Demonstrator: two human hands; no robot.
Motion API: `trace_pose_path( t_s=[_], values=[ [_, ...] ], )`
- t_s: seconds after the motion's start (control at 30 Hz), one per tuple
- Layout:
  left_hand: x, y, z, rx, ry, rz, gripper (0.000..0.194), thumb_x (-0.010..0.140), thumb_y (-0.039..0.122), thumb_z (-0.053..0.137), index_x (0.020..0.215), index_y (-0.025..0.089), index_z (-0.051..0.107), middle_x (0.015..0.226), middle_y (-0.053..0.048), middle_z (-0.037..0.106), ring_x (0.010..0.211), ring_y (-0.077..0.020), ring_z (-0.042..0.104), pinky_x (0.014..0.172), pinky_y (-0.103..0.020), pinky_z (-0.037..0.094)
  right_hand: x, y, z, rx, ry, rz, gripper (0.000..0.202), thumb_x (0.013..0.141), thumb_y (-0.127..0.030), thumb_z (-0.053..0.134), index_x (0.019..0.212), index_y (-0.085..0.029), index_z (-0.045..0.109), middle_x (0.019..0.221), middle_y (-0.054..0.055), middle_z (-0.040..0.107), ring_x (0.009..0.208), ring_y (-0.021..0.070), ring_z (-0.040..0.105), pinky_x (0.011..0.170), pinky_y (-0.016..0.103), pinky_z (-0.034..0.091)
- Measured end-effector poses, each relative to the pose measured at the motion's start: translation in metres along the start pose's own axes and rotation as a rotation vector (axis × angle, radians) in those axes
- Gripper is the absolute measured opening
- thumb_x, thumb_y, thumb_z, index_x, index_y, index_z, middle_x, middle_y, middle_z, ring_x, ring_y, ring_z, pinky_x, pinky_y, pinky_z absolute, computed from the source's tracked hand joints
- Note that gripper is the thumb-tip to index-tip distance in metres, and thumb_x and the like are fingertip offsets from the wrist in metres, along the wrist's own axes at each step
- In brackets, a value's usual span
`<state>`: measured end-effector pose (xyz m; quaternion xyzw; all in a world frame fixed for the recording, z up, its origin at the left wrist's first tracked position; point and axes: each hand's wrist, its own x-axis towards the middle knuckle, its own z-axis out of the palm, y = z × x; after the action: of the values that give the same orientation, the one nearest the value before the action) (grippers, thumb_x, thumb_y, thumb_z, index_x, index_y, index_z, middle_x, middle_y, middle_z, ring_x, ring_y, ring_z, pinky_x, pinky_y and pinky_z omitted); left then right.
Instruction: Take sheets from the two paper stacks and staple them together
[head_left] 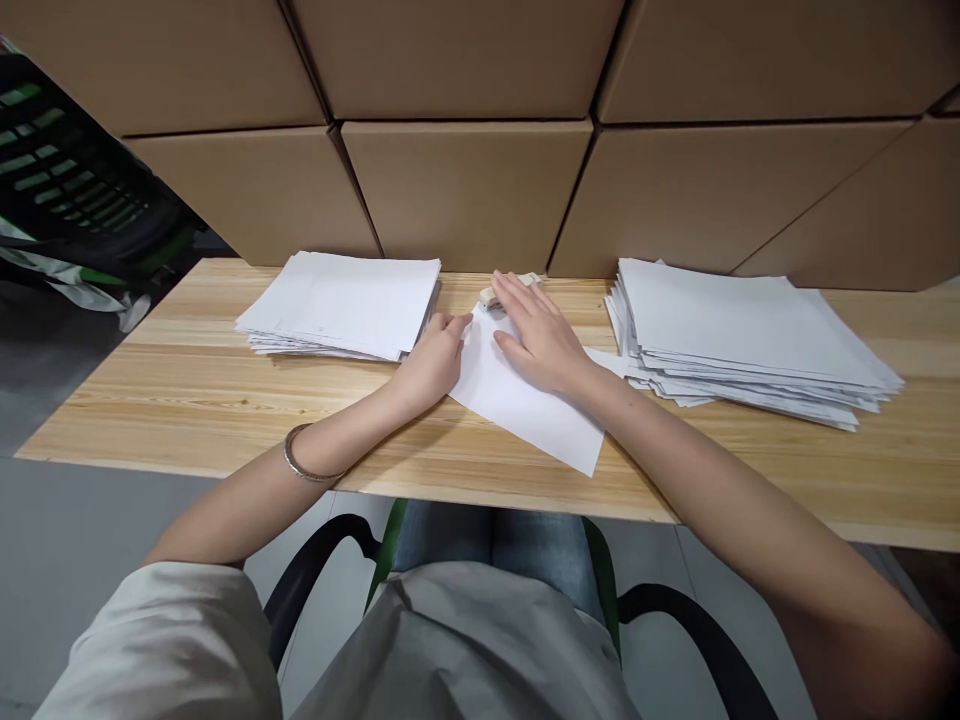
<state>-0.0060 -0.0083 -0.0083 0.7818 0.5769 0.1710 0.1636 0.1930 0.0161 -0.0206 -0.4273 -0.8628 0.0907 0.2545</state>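
White sheet: lying partly beneath the right palm
Left hand: curling at the sheet's left edge, pinch impossible to tell
Right hand: stretching fingers apart over a pale device

The table bears paper stacks and a sheet.

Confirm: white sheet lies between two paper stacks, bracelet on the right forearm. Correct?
Wrong forearm. The head view shows the bracelet on the left forearm. The white sheet does lie between the left stack and right stack.
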Motion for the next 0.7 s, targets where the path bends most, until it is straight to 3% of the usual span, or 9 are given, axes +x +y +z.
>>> trace_pose_path(
  t_s=[0.07,0.27,0.4,0.5,0.6,0.7],
  values=[
    [-0.005,0.001,-0.002,-0.021,-0.001,-0.008,0.051,0.098,0.009,0.038,0.145,0.009,0.057,0.126,-0.017,0.063,0.123,-0.0269,0.063,0.115,-0.046,0.047,-0.001,0.0,-0.003,0.019,0.091,-0.007,0.07,0.097,-0.026,0.04,0.165,-0.014,0.031,0.171,0.01,0.032,0.161,0.0251,0.026,0.133,0.055,0.017],
    [-0.027,0.005,-0.015,-0.171,0.081,0.122,0.038,0.095,0.008,0.045,0.119,0.015,0.073,0.118,-0.012,0.068,0.115,-0.0224,0.067,0.108,-0.043,0.054,-0.011,-0.014,-0.022,-0.018,0.249,0.049,0.057,0.096,-0.026,0.038,0.152,-0.018,0.05,0.154,0.011,0.057,0.148,0.0271,0.047,0.129,0.054,0.027],
    [-0.034,0.012,-0.031,-0.268,0.342,0.316,0.034,0.097,0.008,0.048,0.114,0.022,0.074,0.123,-0.009,0.068,0.105,-0.0175,0.068,0.088,-0.033,0.061,-0.019,-0.04,-0.036,-0.115,0.243,-0.016,0.056,0.101,-0.046,0.037,0.147,-0.021,0.056,0.147,0.01,0.063,0.143,0.0311,0.052,0.131,0.057,0.024],
    [-0.031,0.013,-0.038,-0.275,0.604,0.383,0.03,0.1,0.012,0.05,0.11,0.026,0.074,0.123,-0.007,0.069,0.109,-0.0179,0.067,0.079,-0.03,0.06,-0.023,-0.061,-0.037,-0.221,0.14,-0.091,0.069,0.097,-0.062,0.047,0.155,-0.023,0.051,0.157,0.009,0.055,0.153,0.0395,0.039,0.131,0.067,0.012],
    [-0.026,0.011,-0.036,-0.305,0.756,0.378,0.026,0.102,0.017,0.051,0.11,0.028,0.073,0.121,-0.005,0.07,0.116,-0.0194,0.066,0.087,-0.033,0.06,-0.025,-0.075,-0.03,-0.248,0.073,-0.159,0.065,0.102,-0.05,0.047,0.161,-0.02,0.044,0.166,0.009,0.043,0.16,0.0389,0.025,0.131,0.069,0.014],
    [-0.021,0.008,-0.032,-0.363,0.829,0.365,0.025,0.104,0.022,0.05,0.117,0.03,0.071,0.121,-0.005,0.069,0.116,-0.0189,0.066,0.093,-0.036,0.059,-0.027,-0.079,-0.025,-0.232,0.05,-0.179,0.054,0.108,-0.029,0.035,0.16,-0.021,0.047,0.166,0.005,0.043,0.16,0.0314,0.024,0.132,0.065,0.022]
  ],
)
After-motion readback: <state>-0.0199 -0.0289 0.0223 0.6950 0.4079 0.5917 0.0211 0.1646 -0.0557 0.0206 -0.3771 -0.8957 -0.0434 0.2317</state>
